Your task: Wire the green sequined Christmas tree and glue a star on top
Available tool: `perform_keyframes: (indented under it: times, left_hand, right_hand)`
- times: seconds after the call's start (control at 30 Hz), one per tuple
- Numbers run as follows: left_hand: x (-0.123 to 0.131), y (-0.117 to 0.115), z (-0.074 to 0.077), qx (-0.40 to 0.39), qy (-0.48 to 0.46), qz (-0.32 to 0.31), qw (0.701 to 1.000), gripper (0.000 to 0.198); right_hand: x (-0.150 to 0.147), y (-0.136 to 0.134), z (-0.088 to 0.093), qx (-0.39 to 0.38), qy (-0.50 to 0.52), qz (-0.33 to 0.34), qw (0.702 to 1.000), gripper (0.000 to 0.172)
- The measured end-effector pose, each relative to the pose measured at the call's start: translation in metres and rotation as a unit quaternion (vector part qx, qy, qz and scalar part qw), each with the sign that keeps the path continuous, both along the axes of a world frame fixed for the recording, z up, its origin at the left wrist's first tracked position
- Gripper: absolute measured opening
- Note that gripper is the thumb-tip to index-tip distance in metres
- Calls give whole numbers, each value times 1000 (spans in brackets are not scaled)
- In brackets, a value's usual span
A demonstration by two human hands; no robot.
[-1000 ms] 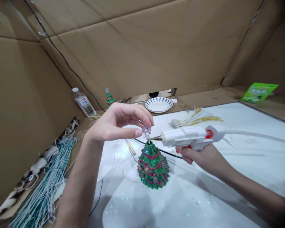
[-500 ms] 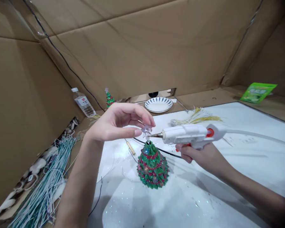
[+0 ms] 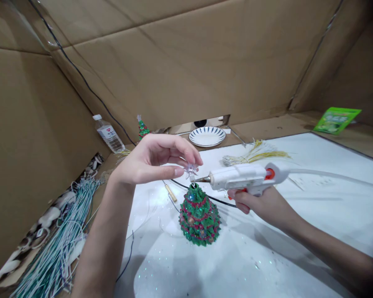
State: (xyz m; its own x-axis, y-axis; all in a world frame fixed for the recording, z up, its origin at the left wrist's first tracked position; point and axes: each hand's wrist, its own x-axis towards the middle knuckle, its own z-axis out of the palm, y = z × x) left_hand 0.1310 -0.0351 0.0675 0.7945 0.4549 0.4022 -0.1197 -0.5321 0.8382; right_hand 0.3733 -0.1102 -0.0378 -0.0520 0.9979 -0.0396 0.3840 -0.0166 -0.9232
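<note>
Between the thumb and fingers of my left hand [image 3: 161, 159] is a small clear star ornament [image 3: 191, 169], held just above a little green Christmas tree [image 3: 199, 217]. The tree stands upright on the white sheet, with red garlands and small baubles. A white hot glue gun [image 3: 240, 178] is gripped in my right hand [image 3: 257, 203], its finger near the red trigger. The metal nozzle points left and reaches the underside of the star. Whether nozzle and star touch, I cannot tell.
A wooden-handled tool [image 3: 170, 193] and a black cable [image 3: 220, 201] lie behind the tree. Bundled yellow-white wires [image 3: 256, 155], a striped plate [image 3: 207, 136], a bottle [image 3: 110, 136], a second tree [image 3: 143, 129] and a green packet [image 3: 337, 120] stand farther back. Teal-white wires [image 3: 65, 231] lie left.
The glue gun has shifted slightly left and down, bringing its nozzle lower under the star. My left hand and the tree have hardly moved.
</note>
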Motion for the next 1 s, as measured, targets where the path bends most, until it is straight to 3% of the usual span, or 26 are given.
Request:
perform_keyframes:
  times: [0.5, 1.0]
  left_hand:
    - [1, -2, 1, 12, 6, 11, 1000, 15]
    - [-1, -2, 1, 7, 12, 13, 1000, 15]
  right_hand:
    - [5, 3, 0, -6, -17, -6, 1000, 29]
    - [0, 0, 3, -6, 14, -18, 1000, 18]
